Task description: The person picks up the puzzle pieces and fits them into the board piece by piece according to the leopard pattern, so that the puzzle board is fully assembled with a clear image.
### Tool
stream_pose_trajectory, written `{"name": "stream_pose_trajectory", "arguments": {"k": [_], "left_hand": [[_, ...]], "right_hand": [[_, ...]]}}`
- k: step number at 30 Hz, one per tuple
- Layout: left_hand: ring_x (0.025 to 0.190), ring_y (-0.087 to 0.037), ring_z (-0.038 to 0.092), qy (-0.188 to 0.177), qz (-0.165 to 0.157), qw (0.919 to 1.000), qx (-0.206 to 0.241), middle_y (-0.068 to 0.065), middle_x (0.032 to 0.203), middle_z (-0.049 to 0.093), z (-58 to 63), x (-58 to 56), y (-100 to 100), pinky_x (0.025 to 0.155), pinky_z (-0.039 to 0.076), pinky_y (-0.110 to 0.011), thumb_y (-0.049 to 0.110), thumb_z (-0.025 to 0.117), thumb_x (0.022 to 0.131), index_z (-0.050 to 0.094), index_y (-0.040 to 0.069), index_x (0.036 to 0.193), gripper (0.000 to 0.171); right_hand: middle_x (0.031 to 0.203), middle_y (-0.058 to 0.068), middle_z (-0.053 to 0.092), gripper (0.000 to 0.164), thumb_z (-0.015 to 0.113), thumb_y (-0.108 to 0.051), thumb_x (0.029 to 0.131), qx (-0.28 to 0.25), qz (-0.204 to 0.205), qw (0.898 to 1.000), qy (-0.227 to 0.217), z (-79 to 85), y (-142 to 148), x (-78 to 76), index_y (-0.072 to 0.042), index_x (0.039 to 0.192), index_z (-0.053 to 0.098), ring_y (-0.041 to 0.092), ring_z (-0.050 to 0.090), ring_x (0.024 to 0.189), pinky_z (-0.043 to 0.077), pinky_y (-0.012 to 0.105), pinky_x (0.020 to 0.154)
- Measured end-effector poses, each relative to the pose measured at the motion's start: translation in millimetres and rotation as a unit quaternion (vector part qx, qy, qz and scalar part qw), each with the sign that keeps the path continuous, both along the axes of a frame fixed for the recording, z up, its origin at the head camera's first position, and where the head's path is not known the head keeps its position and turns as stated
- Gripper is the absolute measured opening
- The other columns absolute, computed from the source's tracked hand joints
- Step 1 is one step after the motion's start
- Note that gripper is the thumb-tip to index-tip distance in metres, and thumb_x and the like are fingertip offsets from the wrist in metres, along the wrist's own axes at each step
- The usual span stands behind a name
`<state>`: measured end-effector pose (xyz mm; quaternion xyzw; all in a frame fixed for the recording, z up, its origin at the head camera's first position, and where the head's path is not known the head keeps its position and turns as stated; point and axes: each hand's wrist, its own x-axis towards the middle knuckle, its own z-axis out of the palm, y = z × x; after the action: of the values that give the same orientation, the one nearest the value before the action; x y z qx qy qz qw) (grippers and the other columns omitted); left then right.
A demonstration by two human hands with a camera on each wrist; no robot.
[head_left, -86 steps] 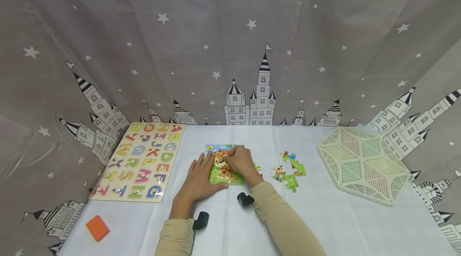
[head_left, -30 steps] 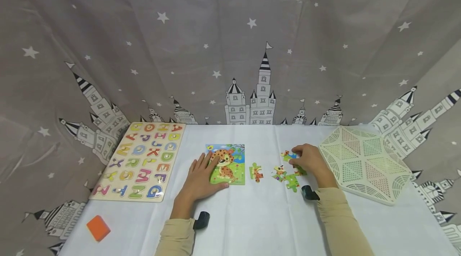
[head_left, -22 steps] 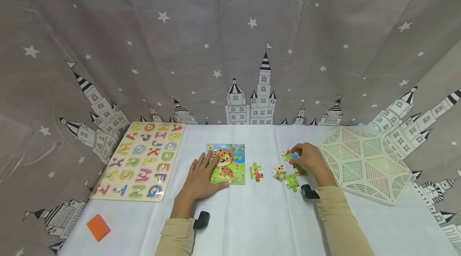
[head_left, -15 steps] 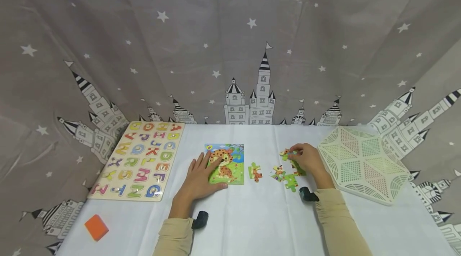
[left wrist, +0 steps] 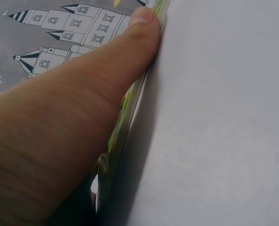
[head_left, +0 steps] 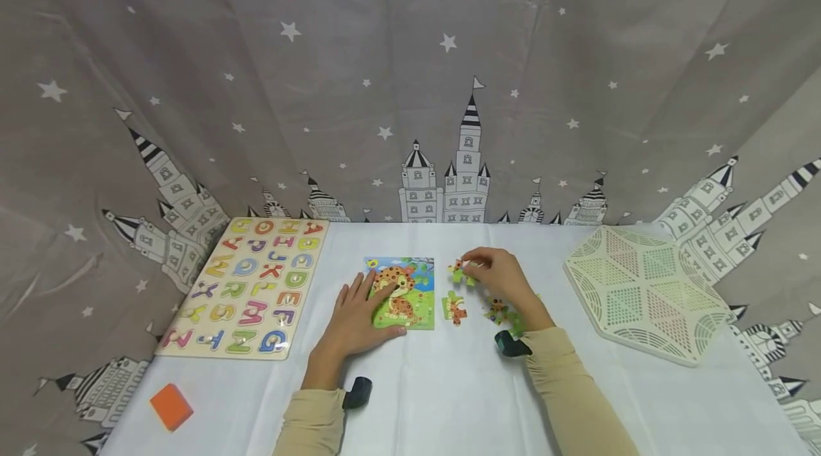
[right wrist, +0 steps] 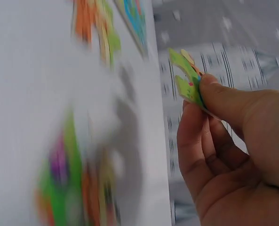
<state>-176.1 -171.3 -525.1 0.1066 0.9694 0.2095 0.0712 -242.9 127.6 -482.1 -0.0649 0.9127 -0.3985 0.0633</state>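
Observation:
My left hand [head_left: 358, 318] rests with fingers spread over the left side of a square leopard picture puzzle board [head_left: 423, 303]; in the left wrist view its thumb [left wrist: 141, 28] lies along the board's near edge. Between right thumb and fingers, my right hand [head_left: 503, 274] pinches a green jigsaw piece [head_left: 460, 273] with orange and blue bits, held above the cloth. The right wrist view shows this jigsaw piece [right wrist: 188, 77] raised off the table. Below it lies an orange-and-green jigsaw piece [head_left: 455, 308], just right of the board. More loose pieces [head_left: 499, 311] sit partly hidden under my right wrist.
At the left lies a wooden alphabet puzzle board [head_left: 246, 285], with an orange block [head_left: 171, 407] nearer the front. A pale hexagonal patterned board [head_left: 648, 292] stands at the right. Behind the white tablecloth [head_left: 442, 399] hangs a grey castle-print curtain [head_left: 333, 114].
My right hand left the board for the loose pieces at the right, picked up a jigsaw piece there and carried it left toward the board. My left hand stayed in place.

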Motion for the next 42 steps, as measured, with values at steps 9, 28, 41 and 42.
{"name": "stream_pose_trajectory", "arguments": {"k": [9, 28, 41, 42], "left_hand": [[0.159, -0.042, 0.008, 0.011, -0.008, 0.9999, 0.003, -0.014, 0.172, 0.013, -1.9, 0.9, 2, 0.128, 0.008, -0.064, 0.07, 0.069, 0.082, 0.038, 0.033, 0.159, 0.091], [0.159, -0.042, 0.009, 0.013, -0.001, 0.9999, 0.008, -0.016, 0.172, 0.016, -0.8, 2.3, -3, 0.128, 0.009, -0.064, 0.069, 0.071, 0.081, 0.041, 0.03, 0.157, 0.091], [0.159, -0.042, 0.009, 0.018, -0.008, 0.9998, 0.006, -0.015, 0.172, 0.015, -1.9, 1.4, -2, 0.128, 0.009, -0.064, 0.07, 0.07, 0.082, 0.04, 0.03, 0.158, 0.091], [0.159, -0.042, 0.009, 0.017, -0.009, 0.9998, 0.006, -0.015, 0.172, 0.014, -1.8, 1.3, -2, 0.128, 0.008, -0.064, 0.07, 0.07, 0.082, 0.039, 0.03, 0.158, 0.091]], "right_hand": [[0.103, 0.001, 0.075, 0.018, 0.074, -0.027, 0.094, 0.007, 0.083, 0.996, -0.014, -8.1, -65, 0.3, -0.022, 0.111, 0.079, 0.013, 0.061, 0.083, 0.053, 0.029, 0.074], [0.088, 0.002, 0.067, 0.018, 0.082, -0.026, 0.087, 0.097, 0.029, 0.994, -0.039, -7.1, -99, 0.2, -0.012, 0.098, 0.076, 0.017, 0.06, 0.081, 0.054, 0.031, 0.074], [0.089, 0.001, 0.065, 0.021, 0.08, -0.026, 0.088, 0.049, 0.021, 0.998, -0.03, -14.8, -86, 4.8, -0.01, 0.097, 0.069, 0.013, 0.058, 0.079, 0.053, 0.028, 0.073], [0.089, 0.0, 0.066, 0.021, 0.079, -0.027, 0.089, 0.034, 0.022, 0.999, -0.03, -16.4, -80, 5.2, -0.011, 0.099, 0.07, 0.012, 0.059, 0.079, 0.053, 0.028, 0.074]]}}
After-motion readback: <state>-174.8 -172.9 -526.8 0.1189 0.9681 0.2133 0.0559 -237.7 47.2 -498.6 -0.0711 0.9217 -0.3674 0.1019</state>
